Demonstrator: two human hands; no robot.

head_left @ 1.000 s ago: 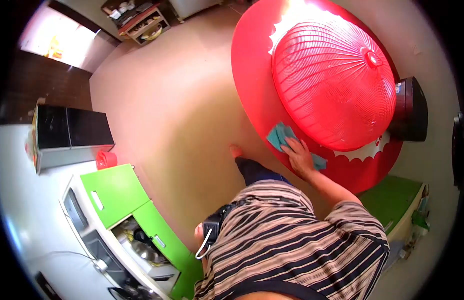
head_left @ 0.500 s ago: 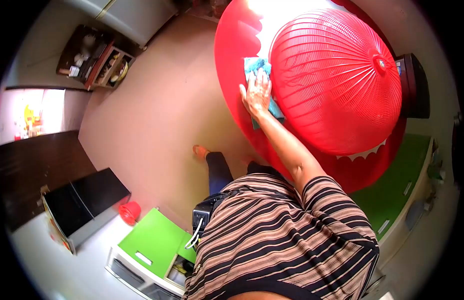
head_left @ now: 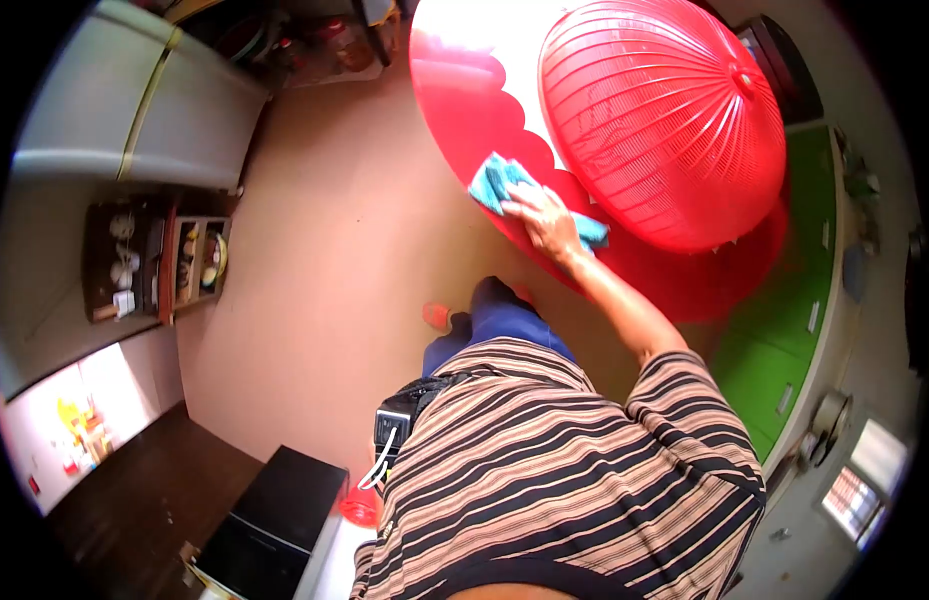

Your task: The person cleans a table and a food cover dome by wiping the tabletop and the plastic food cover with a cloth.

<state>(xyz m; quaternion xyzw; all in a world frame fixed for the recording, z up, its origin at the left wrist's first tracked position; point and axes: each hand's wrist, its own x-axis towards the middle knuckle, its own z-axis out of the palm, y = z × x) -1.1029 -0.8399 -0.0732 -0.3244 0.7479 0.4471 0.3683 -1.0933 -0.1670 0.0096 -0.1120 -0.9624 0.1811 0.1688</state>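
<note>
My right hand (head_left: 546,222) presses a blue-green cloth (head_left: 499,180) against the rim of a round red table (head_left: 674,285). Its fingers bend over the middle of the cloth, and both ends of the cloth stick out past the hand. Beside the hand, a large domed red mesh food cover (head_left: 664,130) stands on the table, over a pale area with a scalloped edge. My left hand is out of sight.
Green cabinets (head_left: 774,340) run along the right. A fridge (head_left: 189,110) and a wooden shelf unit (head_left: 199,260) stand on the left. Lower left, a black cabinet (head_left: 274,510) sits near a red container (head_left: 359,507). My feet are on the brown floor (head_left: 304,270).
My right hand has slid the cloth from beside the food cover to the table's outer rim, and its fingers are more bent. The view has turned, showing more of the fridge.
</note>
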